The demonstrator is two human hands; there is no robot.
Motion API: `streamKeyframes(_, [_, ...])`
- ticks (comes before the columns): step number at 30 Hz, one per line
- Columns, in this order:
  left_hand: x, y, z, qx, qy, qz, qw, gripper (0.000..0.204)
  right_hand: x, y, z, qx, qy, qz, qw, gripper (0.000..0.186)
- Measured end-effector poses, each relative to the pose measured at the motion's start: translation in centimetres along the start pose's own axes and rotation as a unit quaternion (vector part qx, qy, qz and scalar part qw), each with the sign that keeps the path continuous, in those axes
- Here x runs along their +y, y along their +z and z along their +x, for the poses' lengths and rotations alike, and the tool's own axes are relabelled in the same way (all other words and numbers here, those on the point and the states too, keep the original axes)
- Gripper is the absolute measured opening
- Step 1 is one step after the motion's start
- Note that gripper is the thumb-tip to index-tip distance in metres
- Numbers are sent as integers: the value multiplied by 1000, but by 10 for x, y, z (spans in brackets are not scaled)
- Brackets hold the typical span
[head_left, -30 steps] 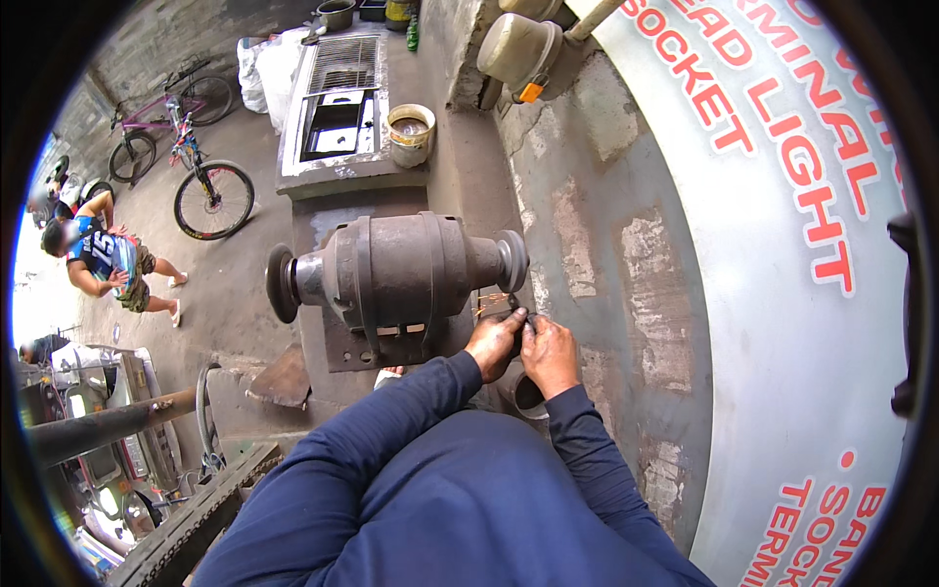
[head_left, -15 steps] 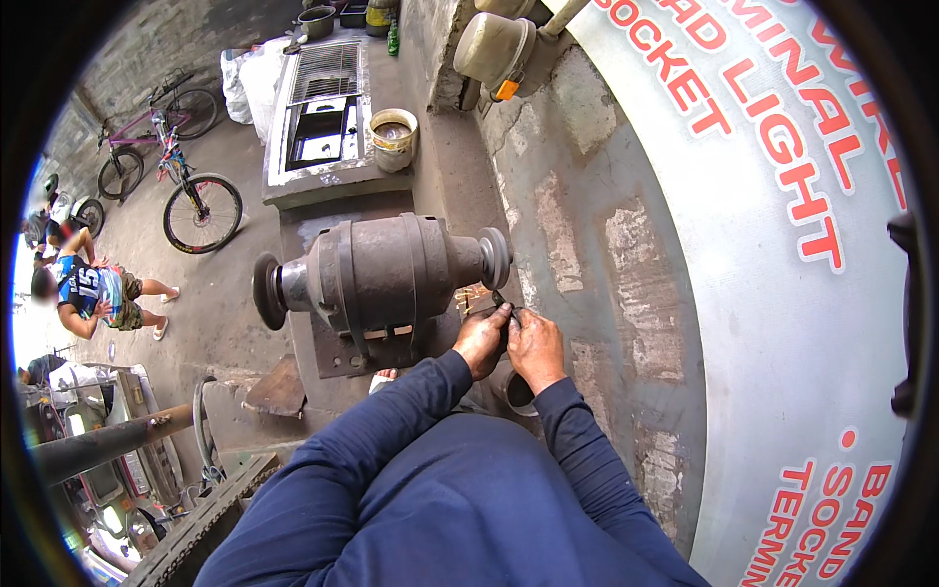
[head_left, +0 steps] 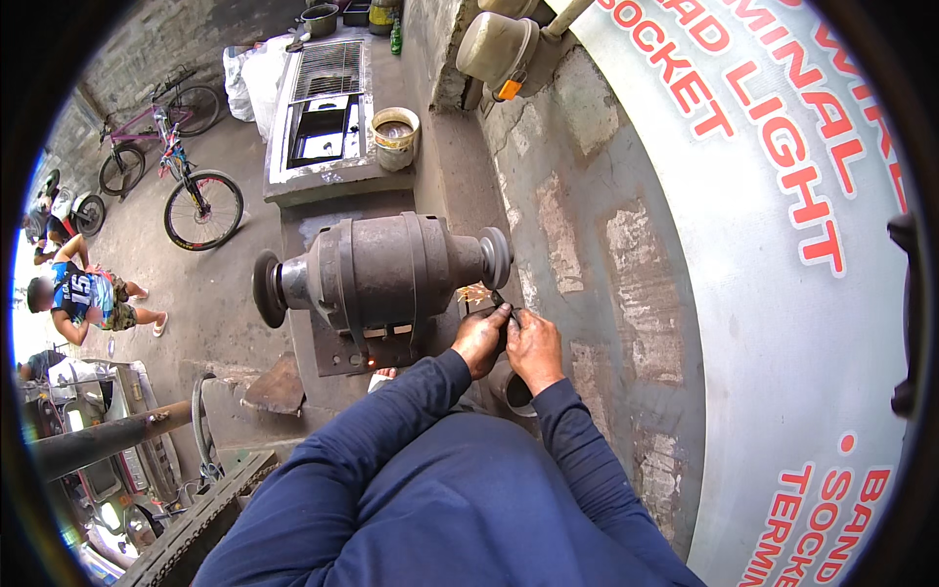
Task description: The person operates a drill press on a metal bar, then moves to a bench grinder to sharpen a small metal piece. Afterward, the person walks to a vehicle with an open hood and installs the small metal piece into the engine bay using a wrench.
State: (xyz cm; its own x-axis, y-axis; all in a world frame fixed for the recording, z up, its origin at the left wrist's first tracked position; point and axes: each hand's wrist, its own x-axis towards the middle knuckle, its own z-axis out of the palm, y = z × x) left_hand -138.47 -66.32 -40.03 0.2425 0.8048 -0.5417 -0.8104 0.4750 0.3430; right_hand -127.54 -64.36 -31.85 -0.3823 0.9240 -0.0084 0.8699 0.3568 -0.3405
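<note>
Bright, diffuse daylight comes from the left, where the scene behind the person [head_left: 86, 296] burns out to white. Shadows are soft, deepest beneath the grinder [head_left: 377, 269], whose left shaft [head_left: 293, 282] catches a pale glint. Sparks [head_left: 473, 293] glow orange just beside the right wheel [head_left: 496, 256], while the small dark piece [head_left: 497, 297] there is too dim to make out. The sign [head_left: 763, 323] on the right is bright and bows with the fisheye. A black ring borders the view, fringed blue-violet at left; a blur masks the person's head [head_left: 39, 293].
</note>
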Motion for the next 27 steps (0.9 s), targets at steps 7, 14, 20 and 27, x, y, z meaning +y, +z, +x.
streamKeyframes(7, [1,6,-6,-37,6,-36,999,32,-1,-5,-2,3,5,12,1000,19])
streamKeyframes(14, [3,8,-7,-16,15,-31,999,32,2,-2,2,12,-10,9,1000,19])
streamKeyframes(20, [-4,2,4,-6,6,-40,999,33,6,-2,4,9,-17,5,1000,19])
streamKeyframes(27, [-10,6,8,11,19,-73,997,33,10,-1,9,-9,-27,-10,1000,20])
